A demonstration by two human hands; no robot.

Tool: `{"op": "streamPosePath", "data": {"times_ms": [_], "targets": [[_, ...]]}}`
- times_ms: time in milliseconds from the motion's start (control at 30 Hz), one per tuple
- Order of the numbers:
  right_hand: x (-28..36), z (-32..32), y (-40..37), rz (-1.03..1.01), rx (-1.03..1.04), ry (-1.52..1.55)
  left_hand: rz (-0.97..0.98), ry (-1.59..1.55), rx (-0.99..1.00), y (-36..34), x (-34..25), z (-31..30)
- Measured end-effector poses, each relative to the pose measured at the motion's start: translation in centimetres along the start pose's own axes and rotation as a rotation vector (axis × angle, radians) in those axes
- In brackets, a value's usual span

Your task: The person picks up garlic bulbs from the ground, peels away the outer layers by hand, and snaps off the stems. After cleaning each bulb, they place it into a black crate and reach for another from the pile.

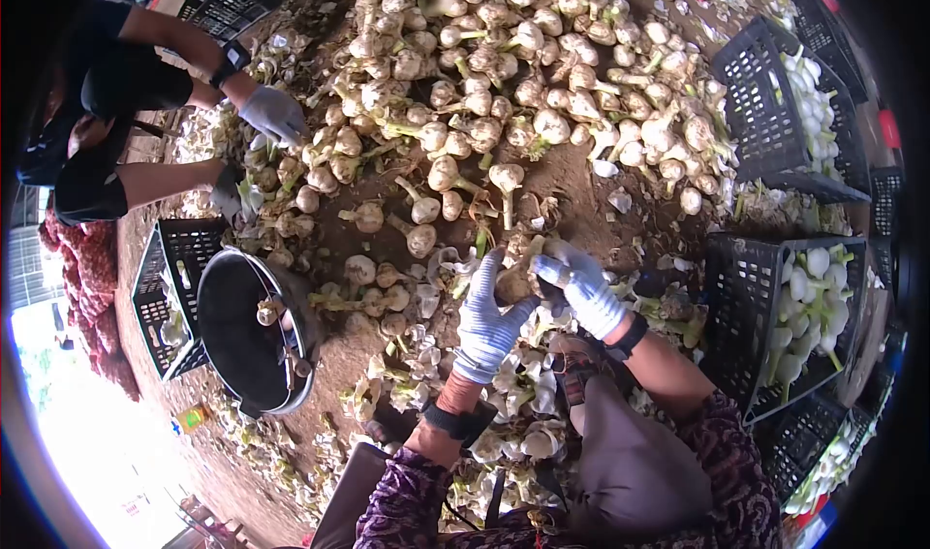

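A white-striped glove covers my left hand, its fingers wrapped round a dirty garlic bulb. My right hand, gloved as well, is closed at the bulb's right side, with a small dark object between its fingers that is too unclear to name. Both hands are close together above the ground, over loose garlic peels. Just beyond them a large heap of unpeeled garlic bulbs with stalks covers the ground.
A black bucket stands at the left, beside a black crate. Crates of whitish peeled garlic line the right. Another person's gloved hand reaches to the heap's left edge. Red net sacks lie far left.
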State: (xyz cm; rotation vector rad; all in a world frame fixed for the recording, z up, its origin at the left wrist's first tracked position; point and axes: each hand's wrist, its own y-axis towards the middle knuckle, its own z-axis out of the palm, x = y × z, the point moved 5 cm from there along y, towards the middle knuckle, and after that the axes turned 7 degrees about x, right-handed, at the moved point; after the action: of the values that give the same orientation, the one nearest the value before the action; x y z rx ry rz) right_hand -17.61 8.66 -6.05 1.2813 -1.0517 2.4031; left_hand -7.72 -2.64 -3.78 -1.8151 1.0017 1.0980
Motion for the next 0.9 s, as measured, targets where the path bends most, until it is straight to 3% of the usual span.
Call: {"op": "streamPosePath", "data": {"times_ms": [100, 200, 300, 367, 433, 467, 500, 533, 567, 633, 667, 700, 767, 800, 833, 867, 900], "targets": [[-0.9, 1.0, 0.2, 0.089, 0.012, 0.112, 0.269, 0.345, -0.081, -0.5, -1.6, 0.5], [-3.4, 0.5, 1.2, -0.034, -0.045, 0.349, 0.409, 0.591, -0.114, -0.5, -2.9, 0.7], [-3.5, 0.0, 0.2, 0.034, 0.006, 0.324, 0.303, 0.488, -0.025, -0.6, -2.0, 0.8], [-3.0, -0.2, 0.1, -0.004, 0.015, 0.279, 0.247, 0.349, -0.016, -0.8, -1.9, 0.7], [-2.2, -0.1, -0.1, -0.042, 0.026, 0.235, -0.190, -0.578, -0.011, -0.8, 0.0, 0.6], [-1.6, 0.2, -0.4, -0.058, 0.068, 0.221, -0.159, -0.831, -0.046, -0.9, 0.1, 0.4], [-1.2, 0.5, -0.6, -0.073, 0.110, 0.208, -0.159, -0.830, -0.046, -0.9, 0.2, 0.1], [-2.1, -0.3, -0.5, -0.054, 0.089, -0.006, -0.292, -1.062, -0.017, -1.2, 0.7, 0.3], [-2.7, -0.6, -0.3, -0.052, 0.088, -0.004, -0.427, -1.293, 0.012, -1.4, 0.9, 0.8], [-2.1, -0.4, -0.5, -0.330, 0.088, -0.486, -0.476, -1.259, 0.018, -2.0, 1.5, 0.6], [0.6, 0.7, -1.5, -0.568, 0.076, -0.752, -0.557, -1.330, 0.030, -2.3, 1.8, 0.8], [0.5, 0.6, -1.3, -0.569, 0.074, -0.754, -0.637, -1.399, 0.045, -2.5, 1.8, 1.0], [-0.3, 0.1, -0.9, -0.469, 0.031, -0.866, -0.575, -1.351, 0.013, -2.3, 1.5, 1.2], [0.9, 0.6, -1.1, -0.278, 0.163, -0.544, -0.487, -1.340, 0.037, -1.9, 1.1, 1.0], [0.4, 0.5, -1.2, -0.105, 0.113, -0.170, -0.397, -1.327, 0.062, -1.4, 0.6, 0.9], [-0.1, 0.3, -0.9, -0.117, 0.162, -0.049, -0.396, -1.326, 0.067, -1.4, 0.2, 1.1], [-0.8, 0.1, -0.6, -0.128, 0.211, 0.074, -0.287, -1.083, 0.057, -1.3, -0.5, 0.7]]}}
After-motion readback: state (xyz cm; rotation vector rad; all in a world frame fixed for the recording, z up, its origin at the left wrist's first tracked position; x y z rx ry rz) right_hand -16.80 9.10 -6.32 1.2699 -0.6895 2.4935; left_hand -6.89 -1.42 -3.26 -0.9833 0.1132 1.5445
